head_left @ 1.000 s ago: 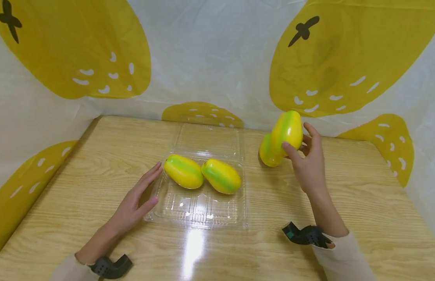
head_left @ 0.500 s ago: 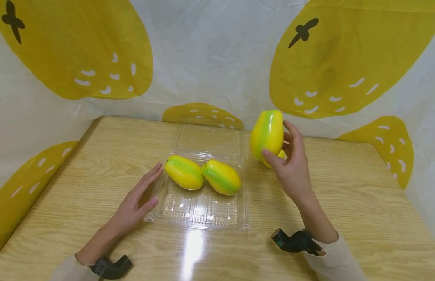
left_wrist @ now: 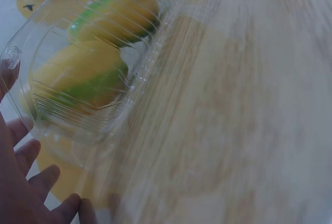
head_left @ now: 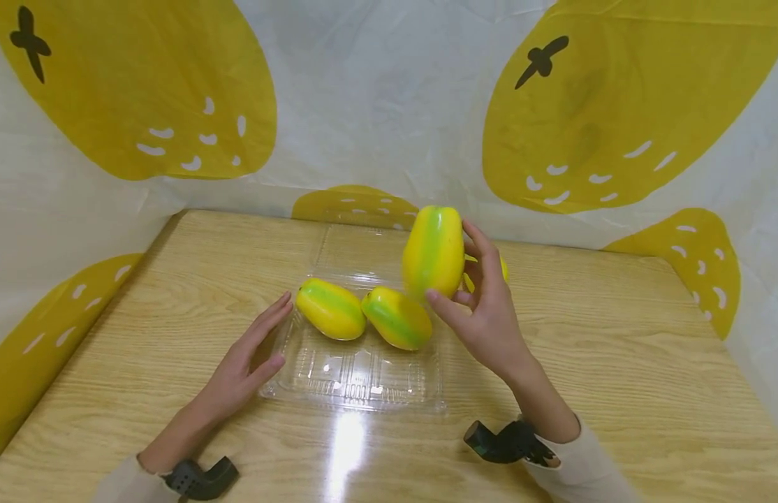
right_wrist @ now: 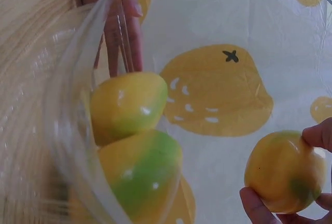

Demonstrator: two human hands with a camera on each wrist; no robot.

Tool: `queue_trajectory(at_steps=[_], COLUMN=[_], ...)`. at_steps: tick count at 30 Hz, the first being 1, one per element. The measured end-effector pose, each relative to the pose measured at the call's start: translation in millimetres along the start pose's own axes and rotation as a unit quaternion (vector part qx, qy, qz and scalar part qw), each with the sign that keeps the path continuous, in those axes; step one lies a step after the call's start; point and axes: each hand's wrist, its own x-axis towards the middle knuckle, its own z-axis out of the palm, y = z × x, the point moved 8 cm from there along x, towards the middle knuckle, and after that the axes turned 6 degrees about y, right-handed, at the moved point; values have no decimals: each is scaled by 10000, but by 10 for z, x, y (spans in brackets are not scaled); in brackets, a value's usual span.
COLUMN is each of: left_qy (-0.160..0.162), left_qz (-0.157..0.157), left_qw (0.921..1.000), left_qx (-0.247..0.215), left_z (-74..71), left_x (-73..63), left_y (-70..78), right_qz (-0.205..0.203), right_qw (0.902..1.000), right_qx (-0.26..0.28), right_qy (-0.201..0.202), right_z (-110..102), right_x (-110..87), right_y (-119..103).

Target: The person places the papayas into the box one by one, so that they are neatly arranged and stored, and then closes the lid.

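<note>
A yellow papaya (head_left: 434,253) with a green stripe is held up in my right hand (head_left: 489,314), thumb in front and fingers behind. It overlaps the right edge of a clear plastic clamshell box (head_left: 357,381). Inside that box lie two similar papayas: the left one (head_left: 330,309) and the right one (head_left: 397,318), end to side across its far half. My left hand (head_left: 247,356) rests at the box's left side with fingers extended. In the left wrist view, its fingers (left_wrist: 44,180) are spread beside the box wall. The right wrist view shows the held papaya (right_wrist: 284,172) between thumb and fingertips.
Another papaya (head_left: 503,269) lies on the wooden table (head_left: 615,363), mostly hidden behind my right hand. The box's lid (head_left: 364,244) is folded back towards the wall. A white cloth (head_left: 376,98) printed with yellow fruit hangs behind the table and at both sides.
My right hand has carried its papaya leftwards, from over the one on the table to the box's right edge. The left hand and the two boxed papayas have stayed put.
</note>
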Motion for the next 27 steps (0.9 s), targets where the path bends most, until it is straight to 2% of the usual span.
queue_trajectory(at_steps=[7,12,20,23,27], left_qy=[8,13,-26,-35,-75], left_qz=[34,50,-15,-52,-110], left_qw=[10000,10000,10000,10000,9999], left_qx=[-17,-14,-56,-54,-5], left_z=[-10,-18,26,18,10], left_x=[-10,1,20,61,59], left_y=[8,14,9,138,129], right_qz=[-367,-587,-529,-594,-653], right_qw=[9981,9950,9911,9886,9859], right_qx=[18,-204,-545,-667,-733], right_qy=[-493,-778,-1094,-1215,-1358], right_z=[325,543,724,805,918], right_x=[-38,-63,-148,-185,-244], right_y=[-123,-170,-154,-150,-131])
